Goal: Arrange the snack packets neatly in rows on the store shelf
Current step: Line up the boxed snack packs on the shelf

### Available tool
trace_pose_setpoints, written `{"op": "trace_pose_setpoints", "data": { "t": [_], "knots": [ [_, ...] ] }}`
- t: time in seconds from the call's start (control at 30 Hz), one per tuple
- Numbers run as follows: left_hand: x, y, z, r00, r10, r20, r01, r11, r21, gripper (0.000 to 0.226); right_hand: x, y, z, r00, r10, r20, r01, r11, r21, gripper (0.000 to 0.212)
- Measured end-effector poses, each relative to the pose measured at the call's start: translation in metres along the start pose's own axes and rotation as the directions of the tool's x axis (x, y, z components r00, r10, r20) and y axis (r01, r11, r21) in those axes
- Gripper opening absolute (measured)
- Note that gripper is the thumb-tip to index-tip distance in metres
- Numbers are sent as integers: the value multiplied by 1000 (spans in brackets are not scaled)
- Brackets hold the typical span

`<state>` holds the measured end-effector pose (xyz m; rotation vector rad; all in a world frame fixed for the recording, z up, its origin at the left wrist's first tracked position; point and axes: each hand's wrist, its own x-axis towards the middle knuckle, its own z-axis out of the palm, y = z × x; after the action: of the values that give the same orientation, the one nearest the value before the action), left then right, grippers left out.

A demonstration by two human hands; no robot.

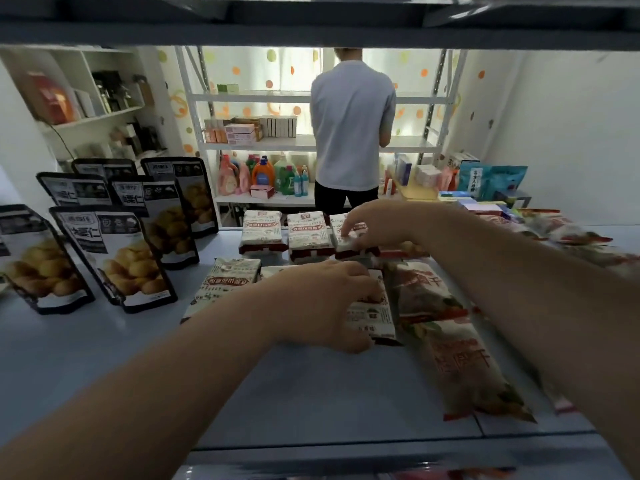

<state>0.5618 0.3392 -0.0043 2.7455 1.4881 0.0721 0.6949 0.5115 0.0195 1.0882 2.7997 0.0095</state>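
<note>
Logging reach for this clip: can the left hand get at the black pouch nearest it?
Probably yes. Between the left hand and the upright black pouch lie only a flat packet and bare shelf, nothing tall. The hand grips a second packet, so it must release that first.

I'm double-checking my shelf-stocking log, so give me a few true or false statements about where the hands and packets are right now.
1. The left hand holds a white-and-red printed snack packet in the near row. True.
2. The right hand is lifting a black pouch. False: its fingers pinch a white-and-red far-row packet.
3. The black stand-up pouches with yellow food pictured on them stand upright at the left of the grey shelf. True.
4. The long red-printed pillow packets stand upright. False: they lie flat at the right.
</note>
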Motion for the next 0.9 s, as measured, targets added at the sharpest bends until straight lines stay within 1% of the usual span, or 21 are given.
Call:
{"op": "trace_pose_setpoints", "data": {
  "t": [0.07, 0.17, 0.23, 0.37, 0.63, 0.7, 0.83, 0.9],
  "knots": [
    [1, 0, 3, 1000, 4, -22, -4, 1000, 0, 66, 3, 1, 3, 999, -10, -44, 11, 1000, 23, 35],
    [2, 2, 8, 999, -6, -43, 6, 1000, -3, 66, 5, -1, 7, 997, -24, -76, 29, 997, 72, 38],
    [1, 3, 10, 998, -9, -64, 9, 1000, -2, 66, 4, -4, 7, 996, -27, -86, 33, 997, 70, 40],
    [0, 4, 14, 996, -6, -91, 4, 1000, -24, 64, 1, -6, 6, 996, -20, -83, 25, 998, 66, 43],
    [-3, 11, 12, 995, -16, -102, 12, 999, -41, 63, -2, -5, 5, 998, -5, -57, 10, 997, 79, 40],
    [-8, 10, 8, 993, -36, -116, 29, 998, -59, 66, -2, -6, 3, 995, 7, -97, 2, 995, 95, 38],
    [-31, -10, 5, 982, -128, -137, 118, 990, -77, 78, 3, -10, -1, 958, 11, -287, 45, 981, 186, 38],
    [-44, -23, 5, 976, -190, -103, 187, 981, -45, 86, 9, -16, -1, 959, -14, -284, 74, 977, 202, 45]
  ]
}}
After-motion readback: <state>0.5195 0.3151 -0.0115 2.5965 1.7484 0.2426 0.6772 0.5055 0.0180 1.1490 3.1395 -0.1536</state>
